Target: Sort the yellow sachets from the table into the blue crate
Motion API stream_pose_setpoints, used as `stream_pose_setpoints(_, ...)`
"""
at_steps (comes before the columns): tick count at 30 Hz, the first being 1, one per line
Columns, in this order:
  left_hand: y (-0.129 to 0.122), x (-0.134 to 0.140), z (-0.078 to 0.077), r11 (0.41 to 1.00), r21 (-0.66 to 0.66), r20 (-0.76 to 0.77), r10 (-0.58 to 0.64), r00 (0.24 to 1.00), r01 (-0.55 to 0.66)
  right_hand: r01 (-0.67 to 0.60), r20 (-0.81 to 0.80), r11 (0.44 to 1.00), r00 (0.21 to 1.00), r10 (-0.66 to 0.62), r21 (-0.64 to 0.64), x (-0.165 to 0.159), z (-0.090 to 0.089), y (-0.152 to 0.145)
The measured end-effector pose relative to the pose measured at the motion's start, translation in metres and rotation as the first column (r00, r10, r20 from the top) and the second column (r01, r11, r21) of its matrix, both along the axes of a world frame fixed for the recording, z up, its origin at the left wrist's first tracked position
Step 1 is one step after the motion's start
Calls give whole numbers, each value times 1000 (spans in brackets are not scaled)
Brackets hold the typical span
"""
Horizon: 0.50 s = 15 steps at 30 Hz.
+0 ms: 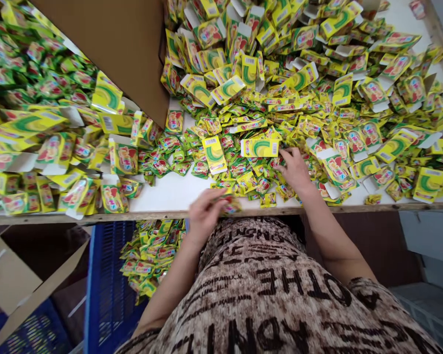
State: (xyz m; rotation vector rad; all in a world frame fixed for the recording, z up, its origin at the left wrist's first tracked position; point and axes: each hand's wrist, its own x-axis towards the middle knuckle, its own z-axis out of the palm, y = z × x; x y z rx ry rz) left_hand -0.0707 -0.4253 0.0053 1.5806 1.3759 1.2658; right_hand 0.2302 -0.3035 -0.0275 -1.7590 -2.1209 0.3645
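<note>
My left hand (pixel 204 215) is at the table's front edge, its fingers curled around a small yellow and green packet (pixel 230 204) that is blurred by motion. To its right, my right hand (pixel 296 169) reaches over the heap of small packets (pixel 245 182), its fingers apart and the tips among them. Just beside those fingertips lies a yellow box (pixel 260 148) with a green curve and a barcode. Another such box (pixel 214 155) leans on the packets further left.
Many open yellow boxes (pixel 339 88) and packets cover the white table (pixel 170 189). A brown cardboard panel (pixel 121 44) stands at the back left. Below the edge, a blue plastic crate (pixel 109 275) holds more packets (pixel 151 258). An open carton (pixel 15 275) lies at lower left.
</note>
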Motion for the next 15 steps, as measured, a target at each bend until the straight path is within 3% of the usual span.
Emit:
stream_pose_setpoints(2, -18, -49, 12, 984, -128, -11, 127, 992, -127, -71, -1, 997, 997, 71, 27, 3, 0, -3)
stream_pose_setpoints(4, -40, -105, 17, 925, -364, -121, 73, 990, -112, -112, 8, 993, 994, 112, 42, 3, -1, -5)
stream_pose_setpoints(6, -66, -156, 11, 786, -612, -221, -68, 973, -84, -109, 25, 993, 994, 108, 44, 1, -1, -5)
stream_pose_setpoints(8, -93, -196, -7, 669, -728, -315, -131, 940, -151, -82, 22, 995, 997, 80, 60, 1, -1, -5)
stream_pose_setpoints(10, -119, -222, -30, 603, -728, -482, -111, 869, -327, -42, -14, 996, 999, 44, 84, 3, -2, -4)
stream_pose_setpoints(12, -139, -236, -48, 595, -616, -666, -43, 745, -516, 8, -78, 997, 997, -2, 80, 8, -4, -5)
stream_pose_setpoints(14, -149, -240, -53, 651, -429, -782, 78, 618, -626, 42, -136, 998, 990, -35, 50, 13, -7, -8)
stream_pose_setpoints(15, -148, -239, -51, 702, -348, -798, 126, 589, -622, 45, -146, 998, 989, -39, 36, 16, -8, -9)
